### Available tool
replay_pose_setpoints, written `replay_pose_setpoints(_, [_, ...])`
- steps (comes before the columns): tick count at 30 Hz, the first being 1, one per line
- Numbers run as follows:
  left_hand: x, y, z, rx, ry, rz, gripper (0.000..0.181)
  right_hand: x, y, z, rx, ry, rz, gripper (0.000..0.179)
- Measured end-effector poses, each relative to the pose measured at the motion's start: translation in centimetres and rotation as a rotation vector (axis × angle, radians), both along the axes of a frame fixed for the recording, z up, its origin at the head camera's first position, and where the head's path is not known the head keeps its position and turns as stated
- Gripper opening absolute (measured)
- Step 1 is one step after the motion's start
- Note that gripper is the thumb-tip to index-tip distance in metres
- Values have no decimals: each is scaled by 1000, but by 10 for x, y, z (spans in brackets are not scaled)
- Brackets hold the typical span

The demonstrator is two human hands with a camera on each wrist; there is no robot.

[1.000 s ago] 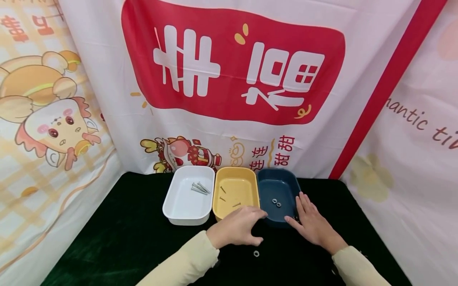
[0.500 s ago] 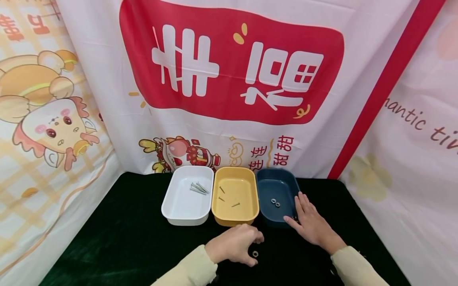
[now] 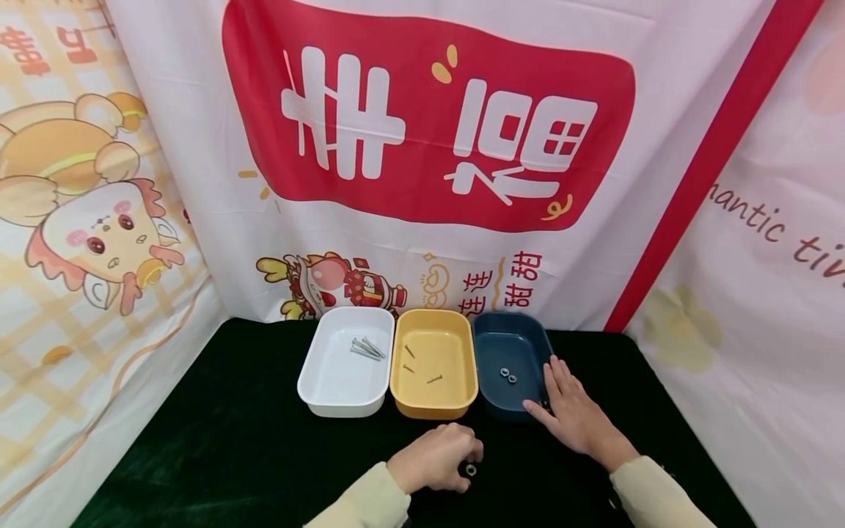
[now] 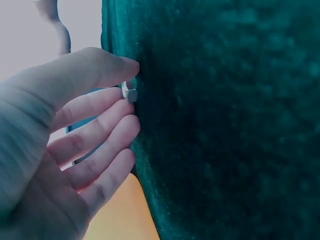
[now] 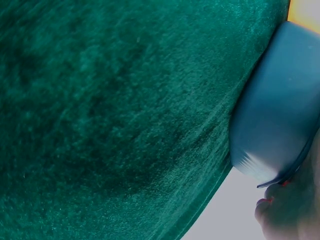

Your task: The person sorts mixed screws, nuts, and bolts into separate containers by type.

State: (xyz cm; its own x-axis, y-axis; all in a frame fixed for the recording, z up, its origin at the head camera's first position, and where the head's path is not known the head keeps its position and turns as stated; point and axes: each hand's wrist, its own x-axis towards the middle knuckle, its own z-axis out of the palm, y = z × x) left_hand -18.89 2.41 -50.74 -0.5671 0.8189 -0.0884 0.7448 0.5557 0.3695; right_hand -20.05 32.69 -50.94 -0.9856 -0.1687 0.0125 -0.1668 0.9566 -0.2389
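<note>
In the head view my left hand (image 3: 436, 456) is low over the dark green cloth, thumb and fingers bent around a small metal nut (image 3: 471, 470). The left wrist view shows the nut (image 4: 131, 95) by the index fingertip, with a gap to the thumb. My right hand (image 3: 581, 418) rests on the right rim of the dark blue tray (image 3: 518, 400), its fingers fairly straight and its thumb near the front corner. Two nuts (image 3: 508, 375) lie inside that tray. Part of the right hand (image 5: 295, 205) shows beside the blue tray in the right wrist view.
Left of the blue tray stand a yellow tray (image 3: 434, 407) with a few small screws (image 3: 409, 352) and a white tray (image 3: 343, 407) with several longer screws (image 3: 367, 349). All three sit in a row on the green cloth (image 3: 218, 440), before a printed curtain (image 3: 429, 242).
My left hand has come down from the yellow tray's front edge to the loose nut, and its fingers have drawn closer around it. The right hand stays at the blue tray.
</note>
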Motion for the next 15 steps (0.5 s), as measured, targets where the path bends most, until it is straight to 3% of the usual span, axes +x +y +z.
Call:
replay_pose_setpoints(7, [-2,6,0,-7,-43,-6,21,0,0,-2,10,15,2,99])
replay_pose_setpoints(13, [-1,6,11,-41,-167,-8,25,-1,0,-2,13,20,3,100])
replay_pose_setpoints(15, [-2,7,16,-48,-178,-25,27,-1,0,-2,10,17,4,100])
